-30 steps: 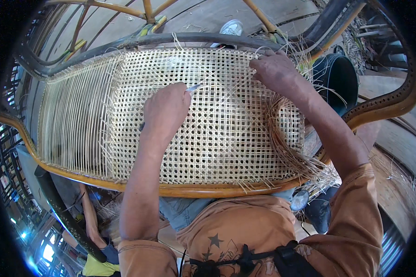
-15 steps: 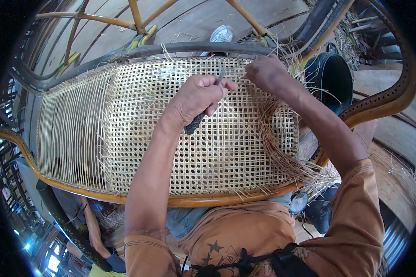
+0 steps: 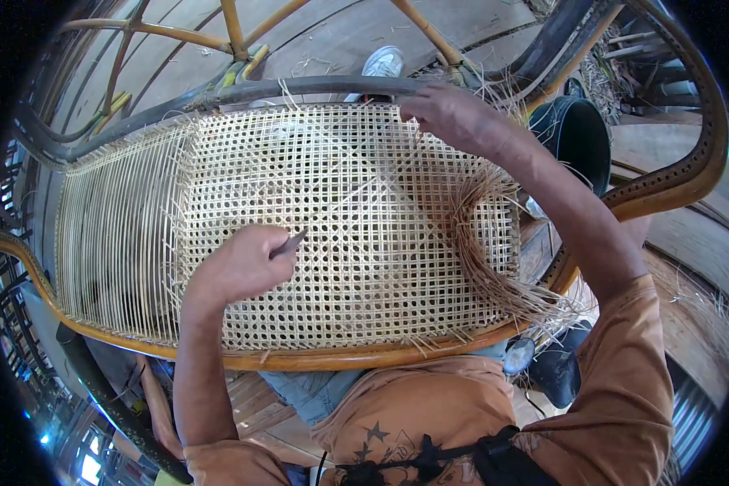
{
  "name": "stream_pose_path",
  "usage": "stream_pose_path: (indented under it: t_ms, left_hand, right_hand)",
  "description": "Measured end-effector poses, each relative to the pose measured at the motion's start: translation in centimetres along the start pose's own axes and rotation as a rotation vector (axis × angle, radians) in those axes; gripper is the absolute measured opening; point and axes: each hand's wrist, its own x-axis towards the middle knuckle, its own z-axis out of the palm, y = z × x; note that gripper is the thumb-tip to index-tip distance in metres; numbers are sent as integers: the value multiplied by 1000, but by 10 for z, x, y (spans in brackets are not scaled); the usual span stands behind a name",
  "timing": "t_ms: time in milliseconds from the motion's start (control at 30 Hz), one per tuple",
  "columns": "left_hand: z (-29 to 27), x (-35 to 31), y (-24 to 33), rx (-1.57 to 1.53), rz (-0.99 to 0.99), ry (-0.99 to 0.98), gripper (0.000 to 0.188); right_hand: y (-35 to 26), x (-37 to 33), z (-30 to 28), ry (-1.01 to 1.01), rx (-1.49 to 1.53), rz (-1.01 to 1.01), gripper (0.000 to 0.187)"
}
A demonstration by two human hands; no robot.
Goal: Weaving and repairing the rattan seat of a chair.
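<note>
A woven cane panel stretches across a curved rattan frame in front of me. Over its left-middle part, my left hand is closed round a small knife, whose pointed metal blade sticks out past the thumb; the handle is hidden in the fist. My right hand is at the panel's far edge, with fingers bent and pressed together; what they hold is hidden. A loose bundle of brown cane strands lies on the panel's right part, below my right forearm.
At the left end of the panel, strands run one way only. Beyond the far right corner stands a dark bucket. A curved arm of the frame with a row of holes rises at right. Past the far rail is another person's shoe.
My left hand, with the knife, has moved left and nearer to me, away from my right hand. The right hand has shifted slightly left and farther out along the far edge.
</note>
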Motion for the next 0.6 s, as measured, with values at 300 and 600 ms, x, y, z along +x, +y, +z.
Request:
stream_pose_path:
  t_ms: [300, 600]
  left_hand:
    - [11, -20, -15, -148, 29, 64, 15]
    - [-3, -71, -33, 19, -3, 42, 13]
  right_hand:
    - [2, -5, -1, -166, -348, -53, 20]
    - [3, 2, 12, 106, -151, -244, 7]
